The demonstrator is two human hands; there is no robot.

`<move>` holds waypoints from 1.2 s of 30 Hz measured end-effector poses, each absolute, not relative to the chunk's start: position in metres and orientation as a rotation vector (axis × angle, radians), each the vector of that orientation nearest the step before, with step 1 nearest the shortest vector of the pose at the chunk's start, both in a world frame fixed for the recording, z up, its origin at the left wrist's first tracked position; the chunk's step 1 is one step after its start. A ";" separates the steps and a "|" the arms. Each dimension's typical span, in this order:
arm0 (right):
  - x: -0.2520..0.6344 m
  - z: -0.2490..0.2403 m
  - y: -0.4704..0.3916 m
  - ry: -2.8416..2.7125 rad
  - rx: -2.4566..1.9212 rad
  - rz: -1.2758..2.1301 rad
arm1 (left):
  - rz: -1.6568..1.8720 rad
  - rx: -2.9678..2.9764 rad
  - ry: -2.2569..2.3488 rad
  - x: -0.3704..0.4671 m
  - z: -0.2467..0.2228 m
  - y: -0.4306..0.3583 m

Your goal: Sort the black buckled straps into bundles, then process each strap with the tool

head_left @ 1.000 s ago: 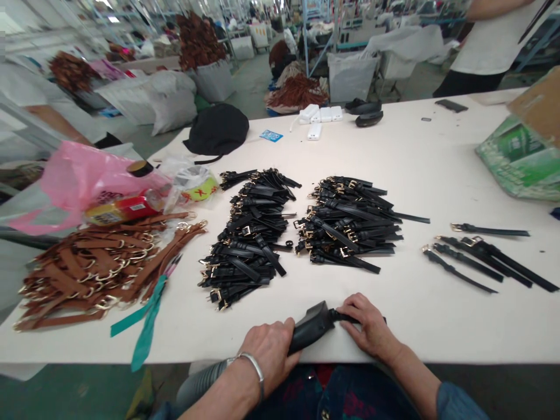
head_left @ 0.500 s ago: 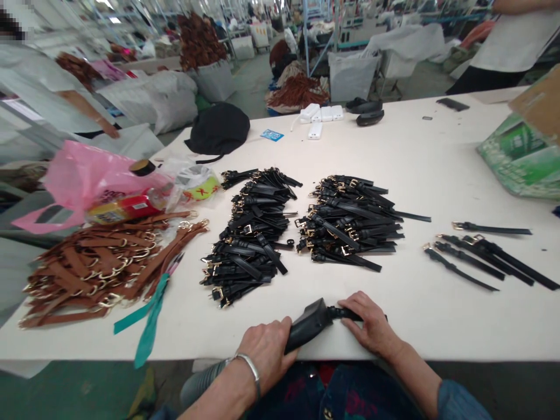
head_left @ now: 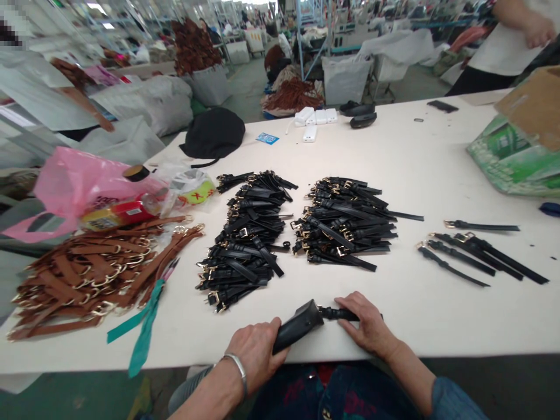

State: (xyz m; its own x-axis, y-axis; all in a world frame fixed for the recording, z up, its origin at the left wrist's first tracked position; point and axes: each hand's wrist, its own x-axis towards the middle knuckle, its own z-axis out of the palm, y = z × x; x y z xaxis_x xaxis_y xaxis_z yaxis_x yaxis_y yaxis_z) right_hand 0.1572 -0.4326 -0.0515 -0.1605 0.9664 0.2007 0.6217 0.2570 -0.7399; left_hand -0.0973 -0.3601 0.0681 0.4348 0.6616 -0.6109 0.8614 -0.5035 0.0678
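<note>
My left hand (head_left: pixel 258 345), wearing a silver bangle, is closed around the handle of a black handheld device (head_left: pixel 298 328) with a broad, blunt head. I cannot make out exactly what kind of device it is. Its head is right beside the buckle end of a short black strap (head_left: pixel 338 314), and whether they touch is unclear. The fingers of my right hand (head_left: pixel 366 322) close over that strap near the table's front edge. Beyond my hands lie two heaps of black buckled straps, a left heap (head_left: pixel 249 233) and a right heap (head_left: pixel 345 219).
Several loose black straps (head_left: pixel 481 256) lie at right. Brown straps with gold rings (head_left: pixel 83 274), a teal ribbon (head_left: pixel 149 326) and a pink bag (head_left: pixel 79 181) occupy the left. Farther back are a black cap (head_left: pixel 214 133), white power banks (head_left: pixel 310 119) and a green carton (head_left: pixel 511 151). Two people stand nearby.
The device has turned slightly in my left hand, showing more of its end face, while the strap stays under my right fingers. The whole view has shifted a little.
</note>
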 end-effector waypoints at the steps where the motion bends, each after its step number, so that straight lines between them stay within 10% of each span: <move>1: 0.157 -0.051 -0.432 -1.865 -1.436 0.661 | -0.748 2.319 1.295 -0.095 0.068 -0.361; 36: 0.162 -0.047 -0.433 -1.849 -1.429 0.822 | -0.868 2.434 1.259 -0.054 0.104 -0.357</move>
State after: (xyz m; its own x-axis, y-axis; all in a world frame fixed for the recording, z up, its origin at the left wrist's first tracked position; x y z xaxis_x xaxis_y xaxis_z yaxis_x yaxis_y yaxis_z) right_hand 0.1618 -0.4327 -0.0472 -0.1929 0.9741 0.1180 0.5647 0.2086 -0.7985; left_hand -0.0538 -0.3572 0.1043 0.4438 0.6489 -0.6181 0.8084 -0.5875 -0.0363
